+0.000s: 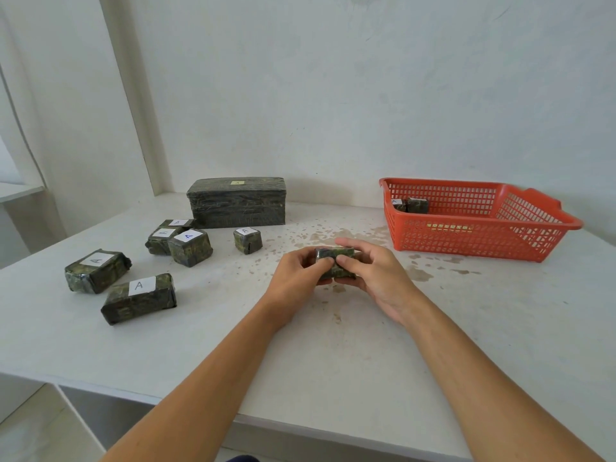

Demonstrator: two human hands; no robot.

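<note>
Both hands hold one small wrapped block above the middle of the worktop

The left hand (301, 273) and the right hand (373, 271) grip a dark green wrapped block (334, 258) between them, fingers (346, 243) curled round its far side and both thumbs pressed on its near face, just above the stained white worktop (333, 355). To the left lie six more wrapped blocks with white "A" labels, the nearest (139, 298) long and flat, and a large wrapped box (236, 201) stands by the wall. To the right, an orange plastic basket (473, 235) holds two small blocks (411, 205) in its far left corner
</note>
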